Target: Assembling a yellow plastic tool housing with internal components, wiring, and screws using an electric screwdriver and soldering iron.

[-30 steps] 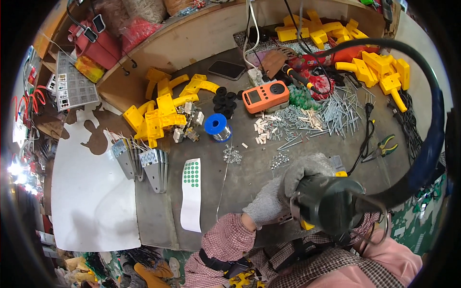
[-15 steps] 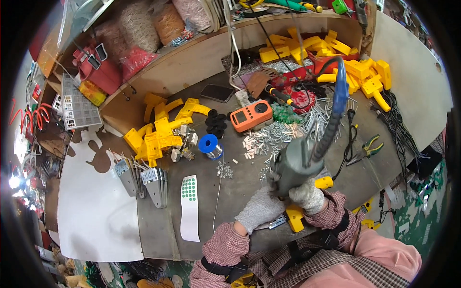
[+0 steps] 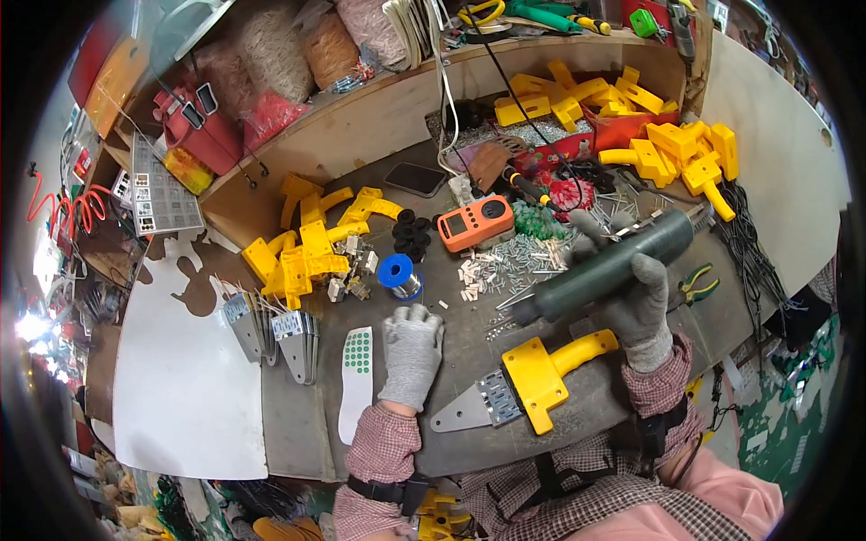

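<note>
In my gloved right hand (image 3: 645, 311) is a dark green electric screwdriver (image 3: 613, 266), tilted sideways over the bench, with thumb and fingers on either side of its body. Below it lies a yellow plastic handle housing (image 3: 546, 374), with a tapered grey metal plate (image 3: 469, 406) joined at its left end. My gloved left hand (image 3: 412, 356) reaches down to the bench over a spot of small metal nuts. Its fingers are bent and close together, and their tips are hidden. Beside it are a blue spool of solder wire (image 3: 399, 276) and a white sheet of green round stickers (image 3: 357, 383).
Yellow housings (image 3: 311, 248) are heaped at the left, and more (image 3: 686, 153) at the back right. An orange meter (image 3: 474, 223) stands behind loose screws (image 3: 523, 257). Green-handled pliers (image 3: 696, 284) and black cables (image 3: 744, 234) lie at right. Metal plates (image 3: 296, 345) are stacked at left.
My left hand has left the screwdriver and moved left onto the nuts. The screwdriver has swung from upright to lying sideways in my right hand, uncovering the yellow housing and its plate.
</note>
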The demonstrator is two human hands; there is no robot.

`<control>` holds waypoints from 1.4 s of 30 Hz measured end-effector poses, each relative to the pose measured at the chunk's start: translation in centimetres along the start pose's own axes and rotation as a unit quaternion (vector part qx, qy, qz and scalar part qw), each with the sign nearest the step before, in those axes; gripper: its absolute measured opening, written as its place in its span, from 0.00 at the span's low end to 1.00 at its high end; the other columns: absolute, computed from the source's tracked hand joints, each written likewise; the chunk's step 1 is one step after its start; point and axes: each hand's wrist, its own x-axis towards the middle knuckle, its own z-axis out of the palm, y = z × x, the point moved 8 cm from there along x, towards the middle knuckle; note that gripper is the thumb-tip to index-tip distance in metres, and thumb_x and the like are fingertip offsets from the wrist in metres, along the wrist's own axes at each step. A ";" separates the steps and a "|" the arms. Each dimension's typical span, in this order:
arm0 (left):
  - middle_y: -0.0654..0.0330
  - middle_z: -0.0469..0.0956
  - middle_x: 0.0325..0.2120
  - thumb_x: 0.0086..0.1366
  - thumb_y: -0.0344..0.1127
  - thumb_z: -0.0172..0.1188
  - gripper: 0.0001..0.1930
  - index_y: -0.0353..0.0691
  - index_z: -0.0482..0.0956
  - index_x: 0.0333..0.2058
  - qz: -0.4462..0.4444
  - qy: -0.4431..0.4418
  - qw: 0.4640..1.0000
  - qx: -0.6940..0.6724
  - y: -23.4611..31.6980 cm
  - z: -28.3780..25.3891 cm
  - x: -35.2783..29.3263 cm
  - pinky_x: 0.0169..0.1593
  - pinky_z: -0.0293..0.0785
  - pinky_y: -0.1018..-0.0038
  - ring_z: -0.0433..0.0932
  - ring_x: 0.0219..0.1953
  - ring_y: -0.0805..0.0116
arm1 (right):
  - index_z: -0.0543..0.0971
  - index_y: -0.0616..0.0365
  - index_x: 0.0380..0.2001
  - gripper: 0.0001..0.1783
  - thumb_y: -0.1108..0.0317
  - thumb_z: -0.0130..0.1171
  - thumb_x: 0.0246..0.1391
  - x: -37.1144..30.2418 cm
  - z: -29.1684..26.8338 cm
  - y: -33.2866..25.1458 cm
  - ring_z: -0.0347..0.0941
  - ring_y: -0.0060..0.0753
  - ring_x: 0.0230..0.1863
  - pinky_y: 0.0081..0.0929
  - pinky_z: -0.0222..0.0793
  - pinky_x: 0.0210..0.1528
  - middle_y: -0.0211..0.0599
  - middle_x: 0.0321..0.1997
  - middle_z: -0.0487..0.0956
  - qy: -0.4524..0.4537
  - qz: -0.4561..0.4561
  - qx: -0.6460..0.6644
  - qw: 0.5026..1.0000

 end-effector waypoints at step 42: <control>0.51 0.75 0.38 0.56 0.20 0.64 0.10 0.35 0.72 0.35 -0.115 0.085 0.896 -0.421 5.9 0.5 -8.3 0.41 0.74 0.71 0.76 0.37 0.61 | 0.72 0.53 0.46 0.13 0.63 0.59 0.61 -2.1 -8.1 0.5 0.73 0.24 0.38 0.36 0.69 0.56 0.27 0.34 0.73 0.155 -0.039 0.049 0.986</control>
